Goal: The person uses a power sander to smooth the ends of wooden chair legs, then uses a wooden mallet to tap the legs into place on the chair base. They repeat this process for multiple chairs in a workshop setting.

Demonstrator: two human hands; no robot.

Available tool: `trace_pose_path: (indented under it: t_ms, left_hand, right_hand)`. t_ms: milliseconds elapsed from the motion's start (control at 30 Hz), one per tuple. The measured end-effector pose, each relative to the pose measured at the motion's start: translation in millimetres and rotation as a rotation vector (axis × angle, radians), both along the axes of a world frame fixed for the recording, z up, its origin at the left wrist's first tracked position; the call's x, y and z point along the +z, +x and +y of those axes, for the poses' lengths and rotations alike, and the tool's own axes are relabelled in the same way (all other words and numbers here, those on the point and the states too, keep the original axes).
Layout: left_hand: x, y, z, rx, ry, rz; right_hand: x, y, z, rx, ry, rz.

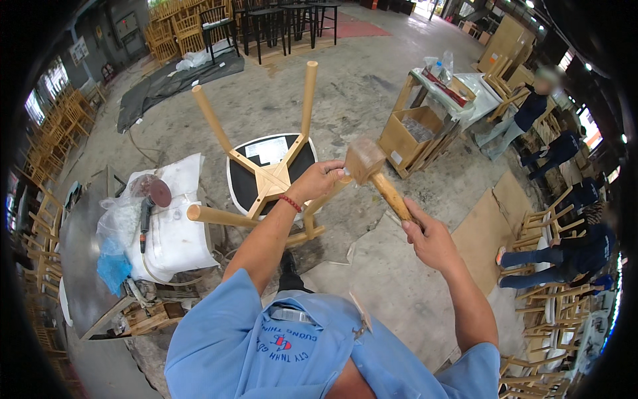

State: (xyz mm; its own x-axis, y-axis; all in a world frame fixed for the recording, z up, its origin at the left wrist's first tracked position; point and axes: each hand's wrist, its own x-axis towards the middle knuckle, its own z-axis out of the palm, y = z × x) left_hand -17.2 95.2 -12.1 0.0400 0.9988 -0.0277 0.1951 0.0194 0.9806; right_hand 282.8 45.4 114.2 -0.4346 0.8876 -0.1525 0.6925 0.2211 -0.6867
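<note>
An upside-down wooden chair (272, 181) stands before me, its light legs pointing up around a dark seat underside with a crossed wooden brace. At the tip of its near right leg (325, 199), my left hand (320, 181) is closed in a pinch; a small pale piece shows at the fingertips, too small to name. My right hand (430, 238) grips the handle of a wooden mallet (365, 160). The mallet's block head is beside the left fingertips and the leg's tip; whether it touches them I cannot tell.
To the left, a disc sander (147, 209) lies on a white padded bench (176, 229) beside plastic wrap (119, 223). A cardboard box (409, 136) sits by a work table (475, 100) at the right. Several people work farther right among chairs. Black stools (269, 26) stand at the back.
</note>
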Motion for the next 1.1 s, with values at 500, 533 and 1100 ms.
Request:
trace_pose_path:
  t_ms: [500, 533, 1100]
  left_hand:
    - [-30.3, -20.1, -20.0, 0.392, 0.233, 0.031]
    - [-33.9, -13.2, -27.4, 0.357, 0.222, 0.206]
    - [-19.8, 20.7, -24.1, 0.305, 0.218, 0.537]
  right_hand:
    - [46.0, 11.1, 4.6, -0.155, 0.041, 0.400]
    - [59.7, 10.8, 1.7, -0.217, 0.160, 0.495]
    - [12.4, 65.3, -2.8, -0.154, 0.040, 0.333]
